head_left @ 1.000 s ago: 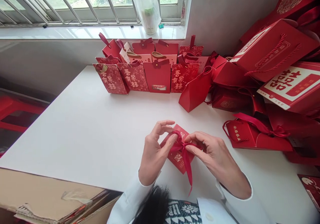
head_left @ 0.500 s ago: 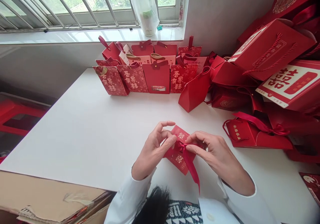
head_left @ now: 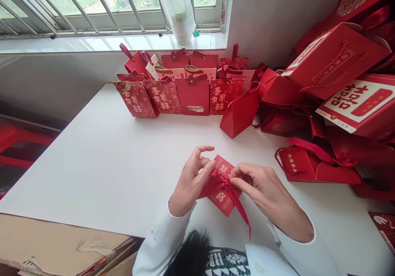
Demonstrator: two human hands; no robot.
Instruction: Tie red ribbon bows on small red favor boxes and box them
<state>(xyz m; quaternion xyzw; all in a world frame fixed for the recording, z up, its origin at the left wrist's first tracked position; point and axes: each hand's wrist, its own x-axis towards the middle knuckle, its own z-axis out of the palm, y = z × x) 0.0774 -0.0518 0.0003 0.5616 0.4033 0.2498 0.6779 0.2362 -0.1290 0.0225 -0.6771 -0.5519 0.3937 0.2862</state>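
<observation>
A small red gift box (head_left: pixel 222 195) with gold characters lies on the white table (head_left: pixel 117 165) in front of me. A dark red ribbon (head_left: pixel 234 200) is tied across it, and one tail hangs toward my chest. My left hand (head_left: pixel 189 183) pinches a ribbon loop on the left side of the knot, index finger raised. My right hand (head_left: pixel 265 193) pinches the ribbon on the right side of the knot. Both hands rest over the box.
A row of red gift bags (head_left: pixel 185 91) stands at the table's far edge under the window. A heap of larger red bags and boxes (head_left: pixel 333 103) fills the right side. A cardboard box (head_left: pixel 61 247) sits at lower left. A plastic-wrapped jar (head_left: pixel 180 12) stands on the sill.
The ribbon loop on the left has been drawn out wider and the hanging tail has swung lower right. Both hands stayed over the box with small finger shifts.
</observation>
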